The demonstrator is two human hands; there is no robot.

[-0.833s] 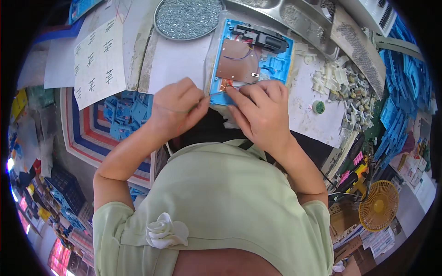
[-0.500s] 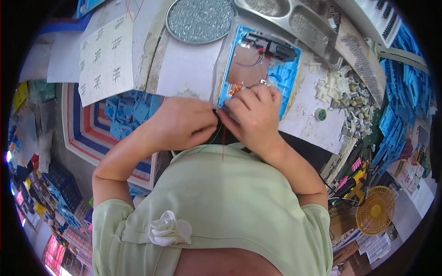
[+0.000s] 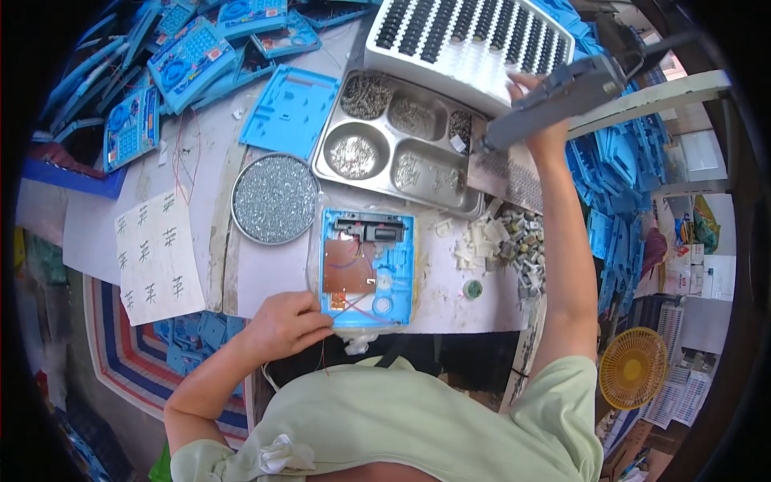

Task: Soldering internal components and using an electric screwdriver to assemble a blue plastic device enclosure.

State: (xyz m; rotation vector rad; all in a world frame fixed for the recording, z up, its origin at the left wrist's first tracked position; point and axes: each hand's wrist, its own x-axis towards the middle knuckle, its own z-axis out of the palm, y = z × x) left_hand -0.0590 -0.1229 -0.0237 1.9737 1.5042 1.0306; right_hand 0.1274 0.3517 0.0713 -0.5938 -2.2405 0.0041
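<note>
An open blue plastic casing (image 3: 408, 277) lies on the table before me, with a brown circuit board (image 3: 345, 265), a black compartment part (image 3: 377, 230) and thin wires inside. My left hand (image 3: 289, 324) is closed at its lower left corner. Thin wires run down beside those fingertips; what they grip is hidden. Farther off, my right hand (image 3: 534, 120) is stretched to the near right edge of a white tray (image 3: 442, 64) with rows of small black round parts. Its visible fingertips are apart, while a grey hanging tool (image 3: 558, 100) covers much of the hand.
A steel compartment tray (image 3: 321, 161) of small metal parts stands behind the casing. Left of it is a round dish (image 3: 234, 201) of screws. Small white pieces (image 3: 482, 241) lie in a pile to the right. Blue casings (image 3: 189, 64) are heaped at the far left.
My right hand has left the casing and reached far right to the white tray. My left hand stays by the casing's lower left corner. The view has shifted, showing more of the table's far side.
</note>
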